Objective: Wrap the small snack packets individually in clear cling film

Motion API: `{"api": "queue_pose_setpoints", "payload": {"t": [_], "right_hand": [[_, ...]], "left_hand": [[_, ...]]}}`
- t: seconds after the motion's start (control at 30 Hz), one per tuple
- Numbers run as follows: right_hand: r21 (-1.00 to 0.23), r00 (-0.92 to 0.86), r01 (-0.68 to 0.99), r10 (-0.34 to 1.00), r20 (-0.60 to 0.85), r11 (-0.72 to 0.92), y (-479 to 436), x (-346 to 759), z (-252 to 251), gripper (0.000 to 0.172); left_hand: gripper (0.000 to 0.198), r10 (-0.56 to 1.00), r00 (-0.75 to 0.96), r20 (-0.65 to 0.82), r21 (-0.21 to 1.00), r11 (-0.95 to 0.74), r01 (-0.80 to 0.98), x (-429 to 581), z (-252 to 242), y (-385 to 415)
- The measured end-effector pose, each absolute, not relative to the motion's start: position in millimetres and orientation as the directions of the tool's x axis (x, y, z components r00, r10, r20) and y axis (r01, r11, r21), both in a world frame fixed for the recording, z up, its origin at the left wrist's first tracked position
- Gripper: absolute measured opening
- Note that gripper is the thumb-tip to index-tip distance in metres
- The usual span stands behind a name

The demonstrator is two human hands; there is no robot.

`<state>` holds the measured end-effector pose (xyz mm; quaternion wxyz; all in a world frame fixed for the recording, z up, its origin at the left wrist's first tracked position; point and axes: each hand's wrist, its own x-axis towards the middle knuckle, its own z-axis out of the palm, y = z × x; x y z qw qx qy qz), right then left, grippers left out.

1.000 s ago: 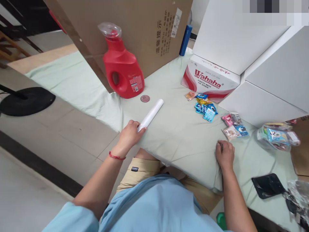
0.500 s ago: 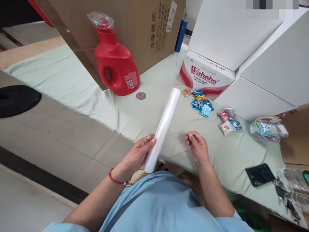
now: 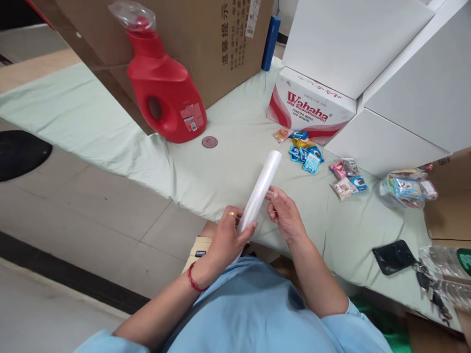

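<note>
A white roll of thin plastic bags (image 3: 262,187) is held up at a slant above the pale green sheet (image 3: 235,166). My left hand (image 3: 228,238) is wrapped round its lower end, with a ring on one finger and a red string on the wrist. My right hand (image 3: 282,214) touches the middle of the roll from the right, its fingertips pinched against the plastic.
A red detergent bottle (image 3: 162,88) stands before a big cardboard box (image 3: 206,39). Beyond lie a small round disc (image 3: 209,142), a Wahaha carton (image 3: 309,110), several snack packets (image 3: 307,154), a filled clear bag (image 3: 406,189) and a black pouch (image 3: 393,256). White boxes (image 3: 386,73) stand at the right.
My left hand lifted the roll off the sheet and drew it toward my body. My right hand left the sheet's edge and came up to the roll.
</note>
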<state>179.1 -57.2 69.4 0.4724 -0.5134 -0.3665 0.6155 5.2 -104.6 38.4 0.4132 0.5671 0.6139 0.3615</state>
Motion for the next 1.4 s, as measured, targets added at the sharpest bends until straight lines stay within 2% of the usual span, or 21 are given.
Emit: {"api": "queue_pose_setpoints", "payload": {"t": [0.07, 0.13, 0.23, 0.33, 0.43, 0.5, 0.57, 0.67, 0.73, 0.8, 0.9, 0.97, 1.07, 1.2, 1.4], "right_hand": [[-0.921, -0.034, -0.216, 0.945, -0.326, -0.325, -54, 177, 72, 0.075], [-0.917, -0.037, -0.217, 0.942, -0.334, -0.334, -50, 175, 75, 0.069], [-0.931, -0.006, -0.209, 0.953, -0.304, -0.298, -49, 174, 78, 0.061], [-0.934, -0.028, -0.200, 0.954, -0.297, -0.297, -50, 176, 77, 0.057], [-0.930, -0.094, -0.194, 0.949, -0.300, -0.313, -53, 181, 74, 0.054], [-0.929, -0.152, -0.195, 0.946, -0.288, -0.314, -55, 185, 72, 0.052], [-0.927, -0.233, -0.198, 0.934, -0.271, -0.318, -56, 192, 70, 0.050], [-0.923, -0.343, -0.204, 0.907, -0.245, -0.327, -59, 203, 70, 0.048], [-0.925, -0.372, -0.199, 0.898, -0.235, -0.325, -61, 209, 71, 0.049], [-0.931, -0.365, -0.189, 0.903, -0.227, -0.311, -62, 212, 73, 0.053], [-0.944, -0.300, -0.181, 0.929, -0.215, -0.277, -62, 213, 75, 0.063], [-0.952, -0.228, -0.146, 0.945, -0.234, -0.270, -62, 212, 76, 0.069], [-0.971, -0.062, -0.042, 0.970, -0.233, -0.236, -61, 210, 77, 0.063], [-0.990, 0.157, 0.095, 0.984, -0.085, -0.101, -64, 209, 75, 0.050], [-0.983, 0.195, 0.180, 0.979, 0.059, 0.023, -66, 209, 76, 0.048]], "left_hand": [[0.027, 0.998, -0.044, 0.037, 0.867, -0.011, 0.497, 9, 31, -108], [0.028, 0.997, -0.039, 0.059, 0.858, -0.031, 0.512, 12, 29, -110], [0.039, 0.998, 0.011, -0.069, 0.911, 0.058, 0.407, 12, 37, -110], [0.050, 0.942, 0.196, -0.271, 0.960, 0.251, 0.123, 10, 48, -107], [0.062, 0.825, 0.353, -0.441, 0.862, 0.499, -0.090, 10, 50, -109], [0.063, 0.795, 0.373, -0.479, 0.817, 0.559, -0.143, 11, 47, -112], [0.062, 0.805, 0.365, -0.467, 0.824, 0.546, -0.151, 11, 45, -116], [0.061, 0.770, 0.453, -0.450, 0.817, 0.559, -0.138, 11, 50, -120], [0.061, 0.725, 0.519, -0.453, 0.805, 0.582, -0.110, 12, 55, -120], [0.058, 0.750, 0.490, -0.444, 0.845, 0.532, -0.048, 15, 57, -120], [0.051, 0.877, 0.309, -0.368, 0.930, 0.353, 0.104, 20, 51, -120], [0.045, 0.937, 0.182, -0.298, 0.935, 0.248, 0.254, 22, 43, -120], [0.041, 0.983, 0.053, -0.174, 0.871, 0.128, 0.474, 23, 34, -123], [0.040, 0.999, 0.002, -0.047, 0.782, 0.036, 0.622, 22, 27, -127], [0.039, 0.999, 0.032, 0.033, 0.652, -0.046, 0.757, 20, 27, -132]]}}
